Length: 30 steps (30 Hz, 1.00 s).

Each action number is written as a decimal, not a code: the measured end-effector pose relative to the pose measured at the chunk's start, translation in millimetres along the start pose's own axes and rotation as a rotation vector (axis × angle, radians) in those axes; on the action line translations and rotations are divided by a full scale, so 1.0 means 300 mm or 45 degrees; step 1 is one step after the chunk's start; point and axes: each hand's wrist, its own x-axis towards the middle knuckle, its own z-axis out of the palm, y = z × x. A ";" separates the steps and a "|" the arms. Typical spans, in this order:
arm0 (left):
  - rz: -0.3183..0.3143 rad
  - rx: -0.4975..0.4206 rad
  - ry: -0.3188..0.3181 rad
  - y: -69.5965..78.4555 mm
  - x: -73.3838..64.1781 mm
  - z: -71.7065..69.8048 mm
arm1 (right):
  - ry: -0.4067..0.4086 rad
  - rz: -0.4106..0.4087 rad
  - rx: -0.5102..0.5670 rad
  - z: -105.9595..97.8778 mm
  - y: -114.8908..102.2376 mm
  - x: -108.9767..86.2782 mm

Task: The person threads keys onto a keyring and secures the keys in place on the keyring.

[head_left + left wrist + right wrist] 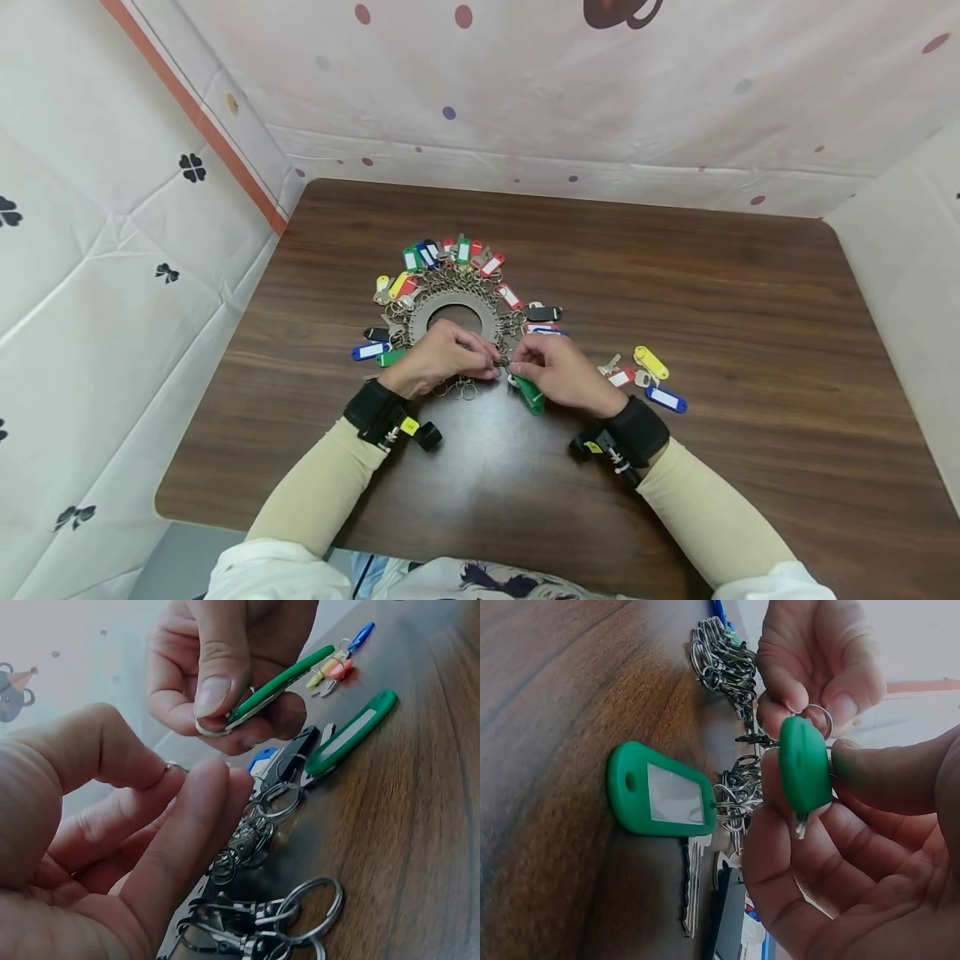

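My left hand pinches a small metal split ring between thumb and fingertips, at the near right edge of a large round grey key holder. Facing it, my right hand grips a green key tag with a key hanging behind it. In the left wrist view a thin wire loop shows under the right thumb. A second green tag with its key hangs from the holder beside the right hand. Fingers hide where ring and tag meet.
Tags in several colours, including a yellow tag and a black tag, fan out around the holder. Right of my right hand lie loose keys with a yellow tag, a red tag and a blue tag on the brown table.
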 end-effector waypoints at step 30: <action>0.045 -0.145 0.172 0.005 -0.012 0.011 | 0.043 -0.002 -0.010 0.024 -0.011 0.026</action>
